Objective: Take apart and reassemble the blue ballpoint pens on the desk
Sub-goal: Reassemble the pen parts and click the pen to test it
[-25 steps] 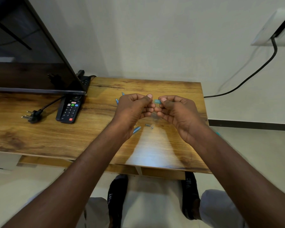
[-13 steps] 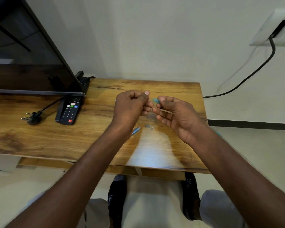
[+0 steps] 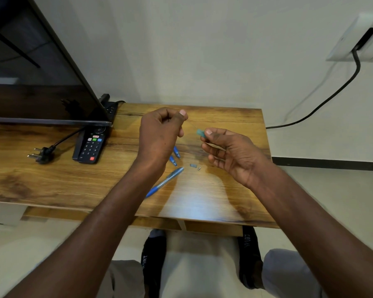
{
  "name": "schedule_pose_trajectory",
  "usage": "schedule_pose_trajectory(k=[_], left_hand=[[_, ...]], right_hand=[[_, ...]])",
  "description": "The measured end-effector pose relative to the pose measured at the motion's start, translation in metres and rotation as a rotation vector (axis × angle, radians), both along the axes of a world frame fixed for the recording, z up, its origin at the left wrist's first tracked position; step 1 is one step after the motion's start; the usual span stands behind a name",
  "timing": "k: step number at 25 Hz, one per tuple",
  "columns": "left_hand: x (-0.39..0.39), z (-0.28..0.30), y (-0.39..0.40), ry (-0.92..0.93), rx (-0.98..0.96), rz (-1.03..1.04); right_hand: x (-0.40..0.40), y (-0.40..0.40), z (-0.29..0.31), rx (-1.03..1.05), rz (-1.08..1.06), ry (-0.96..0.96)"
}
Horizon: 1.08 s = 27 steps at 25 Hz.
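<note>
Hands apart above desk (image 3: pixel 235 117): left hand (image 3: pixel 159 136) pinched on thin refill (image 3: pixel 191 124), right hand (image 3: pixel 228 150) clamped on pen barrel (image 3: pixel 200 132). Spare pen (image 3: pixel 165 182) laid at 6 o'clock. Risk judged: refill bent if pulled crooked; small parts (image 3: pixel 194 166) easily knocked off desk.

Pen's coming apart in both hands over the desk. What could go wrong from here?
1. The thin refill runs between the left hand and the barrel that the right hand pinches; a sideways pull might bend it.
2. The small loose parts on the desk lie right under the hands and could get knocked away or lost.
</note>
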State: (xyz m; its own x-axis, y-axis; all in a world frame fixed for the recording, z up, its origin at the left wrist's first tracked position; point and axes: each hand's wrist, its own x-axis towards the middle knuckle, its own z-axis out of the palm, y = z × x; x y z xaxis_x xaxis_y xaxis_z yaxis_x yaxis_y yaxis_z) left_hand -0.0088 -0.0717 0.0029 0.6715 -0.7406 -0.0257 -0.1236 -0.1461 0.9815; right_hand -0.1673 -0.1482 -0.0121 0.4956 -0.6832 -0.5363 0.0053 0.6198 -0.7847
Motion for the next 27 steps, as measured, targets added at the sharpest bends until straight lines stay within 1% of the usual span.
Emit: schedule_pose_trajectory(k=[2, 4, 8, 12, 15, 18, 20, 27], left_hand=[[0.004, -0.001, 0.000, 0.012, -0.004, 0.022], [0.009, -0.003, -0.001, 0.091, -0.007, 0.041], [0.014, -0.008, -0.003, 0.372, -0.023, 0.054], [0.007, -0.012, -0.005, 0.667, -0.033, 0.046], [0.004, -0.014, -0.007, 0.828, -0.011, 0.036], [0.002, -0.013, -0.008, 1.001, -0.045, 0.031], [-0.001, -0.012, -0.009, 1.060, -0.065, 0.020], [-0.003, -0.009, -0.010, 1.073, -0.113, -0.031]], right_hand=[[0.000, 0.000, 0.000, -0.011, -0.003, 0.018], [0.000, 0.000, -0.001, -0.020, -0.006, 0.038], [0.002, 0.003, 0.000, -0.061, -0.002, 0.088], [0.000, 0.004, -0.004, -0.208, -0.032, 0.212], [-0.002, 0.004, -0.006, -0.237, -0.014, 0.203], [-0.001, 0.007, -0.007, -0.218, 0.030, 0.165], [0.002, 0.009, -0.007, -0.214, 0.040, 0.134], [0.013, 0.013, -0.007, -0.201, 0.004, 0.037]])
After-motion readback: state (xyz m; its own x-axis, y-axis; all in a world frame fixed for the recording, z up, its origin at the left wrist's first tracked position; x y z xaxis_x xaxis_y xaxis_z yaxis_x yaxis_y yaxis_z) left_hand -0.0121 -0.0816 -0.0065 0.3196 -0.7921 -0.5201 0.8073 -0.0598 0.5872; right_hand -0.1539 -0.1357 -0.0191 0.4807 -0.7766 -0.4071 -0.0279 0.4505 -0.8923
